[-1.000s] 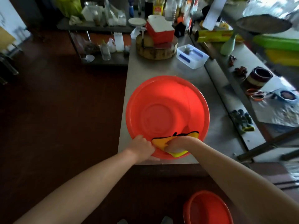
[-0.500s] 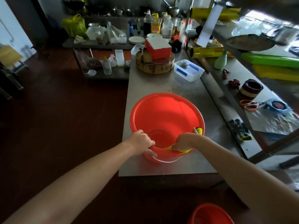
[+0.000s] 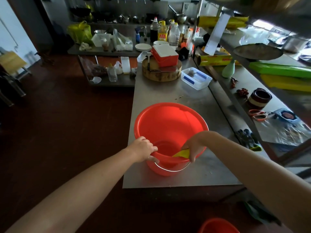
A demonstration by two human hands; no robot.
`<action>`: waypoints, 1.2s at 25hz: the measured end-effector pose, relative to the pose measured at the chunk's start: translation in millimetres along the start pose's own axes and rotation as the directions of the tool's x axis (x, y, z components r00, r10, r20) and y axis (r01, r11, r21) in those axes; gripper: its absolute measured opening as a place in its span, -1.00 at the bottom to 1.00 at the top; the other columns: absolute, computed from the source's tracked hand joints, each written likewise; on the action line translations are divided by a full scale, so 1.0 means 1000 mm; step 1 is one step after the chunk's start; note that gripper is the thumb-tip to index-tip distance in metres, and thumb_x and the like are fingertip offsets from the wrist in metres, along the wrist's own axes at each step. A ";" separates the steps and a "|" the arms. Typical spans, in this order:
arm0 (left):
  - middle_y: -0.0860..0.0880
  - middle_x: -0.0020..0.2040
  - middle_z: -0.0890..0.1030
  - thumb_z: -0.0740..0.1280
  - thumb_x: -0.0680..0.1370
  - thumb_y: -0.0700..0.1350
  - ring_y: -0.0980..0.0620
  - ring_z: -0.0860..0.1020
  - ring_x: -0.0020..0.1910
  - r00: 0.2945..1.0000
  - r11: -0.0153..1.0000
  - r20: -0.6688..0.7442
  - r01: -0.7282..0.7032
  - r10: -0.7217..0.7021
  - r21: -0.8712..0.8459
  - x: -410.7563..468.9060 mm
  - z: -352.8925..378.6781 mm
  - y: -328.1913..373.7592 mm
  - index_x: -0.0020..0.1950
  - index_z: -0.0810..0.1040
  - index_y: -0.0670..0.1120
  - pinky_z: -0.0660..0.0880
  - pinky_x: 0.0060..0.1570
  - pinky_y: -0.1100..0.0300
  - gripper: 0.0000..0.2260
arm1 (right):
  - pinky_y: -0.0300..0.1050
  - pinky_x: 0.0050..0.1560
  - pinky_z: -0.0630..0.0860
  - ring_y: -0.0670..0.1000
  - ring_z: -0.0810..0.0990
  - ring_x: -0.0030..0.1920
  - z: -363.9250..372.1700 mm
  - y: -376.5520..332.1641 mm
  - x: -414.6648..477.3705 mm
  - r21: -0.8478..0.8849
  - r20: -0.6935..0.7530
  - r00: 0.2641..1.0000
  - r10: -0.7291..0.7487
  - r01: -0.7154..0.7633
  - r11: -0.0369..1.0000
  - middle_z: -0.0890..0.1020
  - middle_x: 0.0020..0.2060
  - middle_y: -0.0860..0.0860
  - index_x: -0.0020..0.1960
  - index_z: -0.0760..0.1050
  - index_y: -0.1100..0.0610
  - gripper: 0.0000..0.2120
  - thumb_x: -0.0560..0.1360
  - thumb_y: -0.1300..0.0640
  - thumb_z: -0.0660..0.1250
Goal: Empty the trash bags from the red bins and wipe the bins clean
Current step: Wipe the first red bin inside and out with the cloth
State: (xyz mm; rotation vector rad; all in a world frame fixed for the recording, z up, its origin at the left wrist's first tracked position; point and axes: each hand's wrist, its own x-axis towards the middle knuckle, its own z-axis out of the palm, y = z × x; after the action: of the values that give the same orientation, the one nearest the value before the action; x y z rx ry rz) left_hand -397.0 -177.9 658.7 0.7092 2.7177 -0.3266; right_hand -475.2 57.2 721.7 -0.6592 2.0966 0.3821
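A dim, crowded kitchen, and down its middle a long stainless-steel surface cluttered at the far end with bottles, a chopping block and a clear plastic box. Seen from the head camera, the round red plastic bin stands upright near the front edge of that surface, with no bag inside and its thin wire handle hanging down the near wall. The left hand has its fingers curled round the near rim, steadying it. The right hand pinches a folded yellow cloth against the rim just beside it.

To my eye the wiping is under way, and the worry is the edge. The bin looks light, and both hands bear on the near side, so a hard stroke could tip it towards the person or slide it off the front. The cloth is held by only a small fold and may slip into the bin. A second red bin waits on the floor below.
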 end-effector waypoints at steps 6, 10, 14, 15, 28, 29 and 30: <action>-0.01 0.33 0.55 -0.02 0.48 0.49 -0.03 0.43 0.39 0.992 0.994 0.122 -0.004 0.018 -0.110 0.000 -0.016 -0.003 0.51 0.37 0.00 0.11 0.53 -0.07 -0.21 | -0.06 0.10 0.49 0.14 0.57 0.18 -0.008 0.011 0.000 0.071 -0.219 0.975 0.025 -0.009 0.997 0.61 0.22 0.12 0.35 0.51 0.16 -0.62 0.56 0.11 0.25; 0.01 0.37 0.52 -0.11 0.61 0.37 0.00 0.39 0.43 0.997 0.973 0.037 0.071 -0.064 -0.221 0.005 -0.026 -0.001 0.52 0.34 0.07 0.05 0.55 -0.08 -0.37 | -0.04 0.02 0.51 0.13 0.58 0.05 -0.020 0.020 0.009 0.129 -0.328 0.944 0.024 0.019 0.991 0.63 0.18 0.16 0.29 0.54 0.22 -0.66 0.57 0.11 0.25; 0.00 0.36 0.52 -0.03 0.69 0.23 -0.02 0.37 0.45 0.984 0.968 -0.072 0.146 -0.164 -0.202 0.013 -0.029 0.000 0.53 0.33 0.05 0.11 0.53 -0.10 -0.50 | -0.07 0.01 0.48 0.18 0.60 0.16 -0.033 0.023 0.028 0.140 -0.427 0.904 0.033 0.030 0.990 0.63 0.18 0.22 0.26 0.57 0.26 -0.66 0.59 0.16 0.17; 0.00 0.38 0.51 -0.02 0.69 0.22 -0.03 0.34 0.48 0.978 0.966 -0.101 0.160 -0.183 -0.203 0.015 -0.027 0.000 0.54 0.31 0.05 0.10 0.54 -0.11 -0.52 | -0.09 -0.01 0.45 0.19 0.60 0.17 -0.037 0.023 0.033 0.136 -0.453 0.891 0.035 0.030 0.990 0.63 0.18 0.23 0.24 0.58 0.27 -0.66 0.60 0.17 0.16; -0.04 0.64 0.09 -0.07 0.69 0.22 -0.02 -0.11 0.62 0.961 0.964 -0.227 0.098 -0.156 -0.247 0.080 0.002 -0.099 0.61 0.17 0.11 -0.14 0.58 -0.11 -0.50 | 0.03 0.34 0.41 0.09 0.49 0.29 -0.007 -0.004 0.151 0.258 0.030 0.998 0.061 -0.067 0.964 0.44 0.44 0.04 0.61 0.20 0.02 -0.41 0.63 -0.09 0.25; -0.05 0.64 0.08 -0.06 0.69 0.21 -0.03 -0.12 0.63 0.962 0.972 -0.243 0.070 -0.126 -0.225 0.086 0.002 -0.108 0.61 0.17 0.11 -0.13 0.58 -0.12 -0.50 | 0.03 0.35 0.39 0.12 0.47 0.37 -0.005 -0.007 0.159 0.190 0.064 0.993 0.098 -0.108 0.976 0.41 0.48 0.05 0.62 0.18 0.02 -0.39 0.63 -0.09 0.26; -0.06 0.64 0.06 -0.05 0.69 0.21 -0.05 -0.12 0.63 0.960 0.980 -0.259 0.052 -0.102 -0.194 0.091 0.001 -0.116 0.61 0.16 0.10 -0.12 0.58 -0.13 -0.50 | 0.01 0.35 0.38 0.13 0.43 0.41 -0.005 -0.009 0.164 0.167 0.056 0.991 0.118 -0.126 0.978 0.38 0.50 0.06 0.62 0.18 0.03 -0.39 0.64 -0.09 0.25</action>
State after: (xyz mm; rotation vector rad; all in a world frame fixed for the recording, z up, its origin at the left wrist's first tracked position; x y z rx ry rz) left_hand -531.3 -237.6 641.8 0.6355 2.9855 0.0105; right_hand -550.5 -4.0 589.5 -0.4196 2.1042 0.2795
